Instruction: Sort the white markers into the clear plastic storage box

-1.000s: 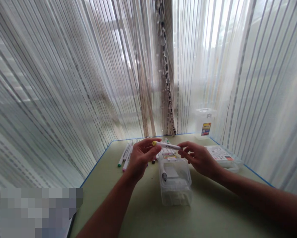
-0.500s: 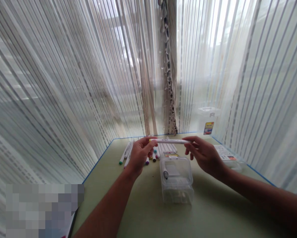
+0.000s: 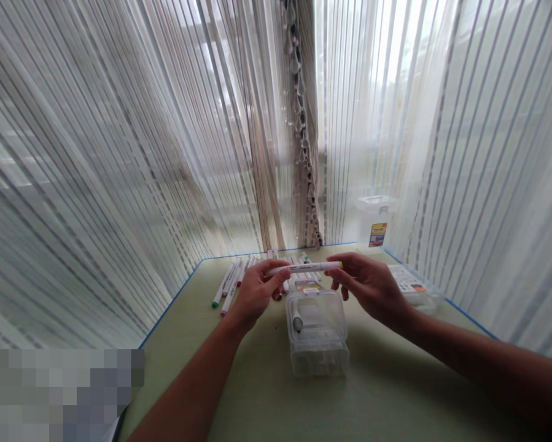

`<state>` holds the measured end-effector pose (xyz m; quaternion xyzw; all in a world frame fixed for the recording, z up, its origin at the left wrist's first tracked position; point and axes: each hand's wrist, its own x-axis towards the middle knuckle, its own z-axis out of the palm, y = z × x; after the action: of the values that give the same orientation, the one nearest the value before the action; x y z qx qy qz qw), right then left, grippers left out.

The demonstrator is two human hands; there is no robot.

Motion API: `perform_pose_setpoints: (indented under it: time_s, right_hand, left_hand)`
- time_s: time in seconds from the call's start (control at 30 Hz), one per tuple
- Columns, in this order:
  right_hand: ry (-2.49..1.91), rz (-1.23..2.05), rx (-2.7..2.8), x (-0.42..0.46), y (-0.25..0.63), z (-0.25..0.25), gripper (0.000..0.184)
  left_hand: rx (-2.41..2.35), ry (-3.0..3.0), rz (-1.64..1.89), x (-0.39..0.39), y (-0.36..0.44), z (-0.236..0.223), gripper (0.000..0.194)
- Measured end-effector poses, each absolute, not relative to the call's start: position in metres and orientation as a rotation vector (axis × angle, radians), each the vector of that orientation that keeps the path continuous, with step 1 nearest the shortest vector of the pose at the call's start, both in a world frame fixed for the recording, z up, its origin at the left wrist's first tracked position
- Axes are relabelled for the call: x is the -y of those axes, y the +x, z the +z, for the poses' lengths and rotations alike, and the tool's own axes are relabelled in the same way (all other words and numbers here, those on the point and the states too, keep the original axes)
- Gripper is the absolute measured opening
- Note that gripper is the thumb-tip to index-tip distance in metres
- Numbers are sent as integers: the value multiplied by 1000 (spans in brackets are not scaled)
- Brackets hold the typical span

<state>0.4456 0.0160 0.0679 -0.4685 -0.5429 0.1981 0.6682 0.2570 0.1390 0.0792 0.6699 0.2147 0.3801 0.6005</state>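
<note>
A white marker (image 3: 310, 267) with a yellow end lies level between my two hands, above the table. My left hand (image 3: 260, 287) pinches its plain left end. At the yellow right end, my right hand (image 3: 365, 279) has its thumb and fingers closed on it. Below the marker stands a clear plastic box (image 3: 319, 362) with its lid (image 3: 324, 313) raised. A marker with a grey end (image 3: 296, 319) shows through the clear plastic. Behind my left hand, several white markers (image 3: 229, 285) with coloured ends lie on the table, partly hidden by the hand.
A tall clear container (image 3: 374, 221) with a yellow label stands at the back right. A flat clear case or lid (image 3: 411, 285) with a printed sheet lies beyond my right hand. Striped sheer curtains (image 3: 188, 153) hang behind the green table (image 3: 248, 393). A blurred-out patch covers the lower left.
The held marker has been turned end for end: its yellow end was at my left hand and is now at my right. The view has shifted slightly, and my hands are a little closer together.
</note>
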Motion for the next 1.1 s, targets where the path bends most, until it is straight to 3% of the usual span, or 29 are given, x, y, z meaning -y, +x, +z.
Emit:
perform_pose_setpoints:
  time_s: [0.5,1.1]
  right_hand:
    - [-1079,362,1250,-9,441,73,24]
    - [-1134,-20,1472,2,433,77,18]
  left_hand:
    - [-475,1532,871,-137,256,81,38]
    - [-473,1603,866,-143,258,71,38]
